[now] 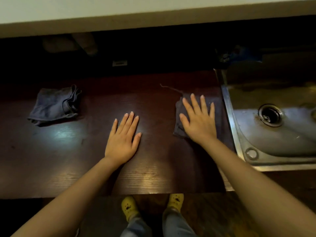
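My left hand (pixel 124 136) lies flat, palm down, on the dark wooden counter (pixel 95 151) with fingers straight and nothing under it. My right hand (pixel 199 119) presses flat with spread fingers on a small dark grey cloth (pixel 178 117) near the counter's right end; most of that cloth is hidden under the hand. A thin loose thread (pixel 169 88) trails from the cloth's far corner. A second blue-grey cloth (pixel 54 104), folded in layers, lies apart at the left of the counter.
A steel sink (pixel 239 134) with a round drain (pixel 270 115) adjoins the counter on the right. A pale shelf or ledge (pixel 153 12) overhangs the dark back area. My feet in yellow shoes (pixel 129 206) stand below the counter's front edge.
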Motion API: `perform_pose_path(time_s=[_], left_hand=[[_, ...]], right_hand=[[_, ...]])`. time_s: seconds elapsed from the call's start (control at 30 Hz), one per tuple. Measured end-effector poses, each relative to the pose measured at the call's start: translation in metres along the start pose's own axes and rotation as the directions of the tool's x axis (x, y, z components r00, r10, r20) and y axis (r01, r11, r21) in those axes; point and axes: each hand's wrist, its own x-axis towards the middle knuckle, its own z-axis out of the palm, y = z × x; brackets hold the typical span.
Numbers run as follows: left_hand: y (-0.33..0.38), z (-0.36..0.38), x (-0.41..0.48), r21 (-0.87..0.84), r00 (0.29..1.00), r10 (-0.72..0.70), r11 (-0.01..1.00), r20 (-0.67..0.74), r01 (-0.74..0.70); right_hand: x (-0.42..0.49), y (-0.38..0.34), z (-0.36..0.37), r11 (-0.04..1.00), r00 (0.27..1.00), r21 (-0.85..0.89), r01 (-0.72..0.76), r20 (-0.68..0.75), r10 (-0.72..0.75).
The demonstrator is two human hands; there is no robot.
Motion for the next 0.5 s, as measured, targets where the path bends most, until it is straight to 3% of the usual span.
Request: perform_pose_path(time_s=[0.07, 0.2, 0.3, 0.37, 0.5], left_hand=[[0.000, -0.004, 0.001, -0.034, 1.000, -0.010, 0.999, 0.015, 0.010], [0.026, -0.017, 0.006, -0.270, 0.992, -0.114, 0.954, 0.062, 0.127], [0.078, -0.023, 0.001, -0.443, 0.997, -0.066, 0.893, 0.050, 0.081], [0.108, -0.021, -0.006, -0.469, 0.998, -0.023, 0.882, 0.062, 0.049], [0.136, -0.019, -0.006, -0.430, 0.996, -0.046, 0.899, 0.081, 0.076]], right_hand=[[-0.038, -0.015, -0.001, 1.000, 1.000, 0.000, -0.011, 0.012, 0.011], [-0.095, -0.031, 0.000, 1.000, 0.991, 0.018, -0.004, 0.136, 0.002], [-0.109, -0.029, -0.008, 0.955, 0.985, 0.294, -0.030, 0.173, -0.022], [-0.109, -0.016, -0.020, 0.914, 0.993, 0.400, -0.072, 0.110, 0.030], [-0.106, 0.020, -0.038, 0.978, 0.985, 0.135, -0.161, 0.088, 0.150]])
